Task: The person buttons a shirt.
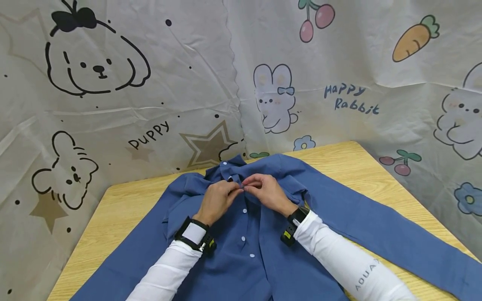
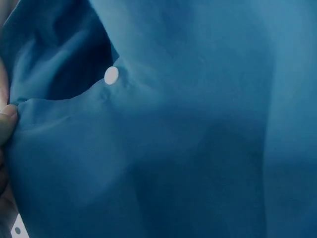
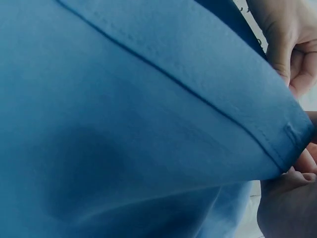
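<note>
A blue long-sleeved button-up shirt [image 1: 222, 267] lies front up. My left hand [image 1: 216, 202] and right hand [image 1: 268, 194] meet just below the collar [image 1: 238, 161], fingertips close together. Each hand pinches the cloth of the front opening between thumb and fingers. Below them, white buttons [image 1: 243, 238] run down the shirt front. The left wrist view shows a white button [image 2: 111, 75] on the placket, with a pinching thumb at the left edge. In the right wrist view a buttonhole [image 3: 291, 131] shows near the pinched placket edge. What lies between the fingertips is mostly hidden.
Beneath the shirt is a light wooden table [image 1: 124, 213]. The shirt's right-side sleeve [image 1: 376, 221] stretches across it toward the lower right. Behind stands a pale curtain [image 1: 203, 62] printed with cartoon animals. Both wrists carry black strapped devices over white sleeves.
</note>
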The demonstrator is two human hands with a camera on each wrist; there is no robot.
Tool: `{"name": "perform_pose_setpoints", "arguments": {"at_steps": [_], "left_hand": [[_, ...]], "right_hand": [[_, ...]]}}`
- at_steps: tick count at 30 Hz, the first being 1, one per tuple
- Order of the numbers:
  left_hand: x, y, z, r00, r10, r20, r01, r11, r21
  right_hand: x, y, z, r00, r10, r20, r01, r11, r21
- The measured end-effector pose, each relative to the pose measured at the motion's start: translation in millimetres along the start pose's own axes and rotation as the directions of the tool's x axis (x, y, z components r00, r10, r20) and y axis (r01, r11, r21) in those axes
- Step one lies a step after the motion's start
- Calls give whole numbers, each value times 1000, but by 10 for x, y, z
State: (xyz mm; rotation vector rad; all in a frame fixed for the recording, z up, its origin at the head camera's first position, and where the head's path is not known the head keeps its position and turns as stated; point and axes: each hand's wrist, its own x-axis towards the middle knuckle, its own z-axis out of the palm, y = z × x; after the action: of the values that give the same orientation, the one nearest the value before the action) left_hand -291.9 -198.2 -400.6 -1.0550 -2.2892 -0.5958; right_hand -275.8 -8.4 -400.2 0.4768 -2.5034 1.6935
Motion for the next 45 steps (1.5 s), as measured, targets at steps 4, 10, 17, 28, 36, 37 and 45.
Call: {"name": "perform_pose_setpoints", "arguments": {"at_steps": [4,10,17,28,36,37,45], "left_hand": [[-4,-6,1,999,33,-9,-33,999,-11],[-23,-38,3,997,72,-39,-72,997,-13],[-32,-56,8,992,77,-98,-81,996,-42],[-60,-56,-7,985,51,-166,-70,991,-114],[-73,-61,-38,982,144,-121,-151,988,-46],[-76,-62,-37,980,160,-119,-166,985,-40],[-93,-25,2,977,164,-138,-165,986,0]], "right_hand": [[-7,10,1,1000,-9,-1,9,1000,-12],[-16,30,25,1000,-16,-1,16,999,-27],[-20,47,42,996,-83,19,85,988,-126],[-15,39,101,999,-25,-33,24,1000,-12],[-30,46,139,996,66,-58,-62,996,59],[-32,42,142,996,62,-66,-59,997,46],[-7,-38,167,988,-49,-149,41,998,-52]]}}
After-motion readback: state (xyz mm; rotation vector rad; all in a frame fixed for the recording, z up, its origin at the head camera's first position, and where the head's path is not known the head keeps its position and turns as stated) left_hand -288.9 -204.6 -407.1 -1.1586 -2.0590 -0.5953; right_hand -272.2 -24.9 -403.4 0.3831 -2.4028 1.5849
